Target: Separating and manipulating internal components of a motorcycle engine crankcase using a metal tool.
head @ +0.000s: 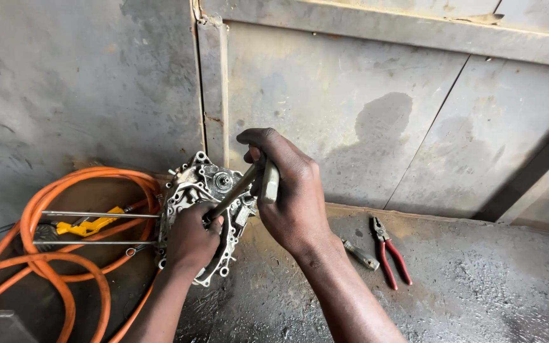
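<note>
1. My left hand (190,240) is closed on the front of a grey metal engine casing (201,190), fingers wrapped over its lower middle part.
2. My right hand (287,190) is shut around a metal T-handle wrench (267,183); its shaft slants down-left from my fist to the casing, where the tip meets the left hand.
3. The casing stands upright on the concrete floor (478,286), close against the stained wall (351,95), with two thin steel rods (96,215) running out of its left side.
4. An orange hose (46,260) lies coiled on the floor to the left of the casing, around a yellow tool (90,225).
5. Red-handled pliers (389,251) and a small metal tool (360,254) lie on the floor just right of my right forearm, near the wall.
</note>
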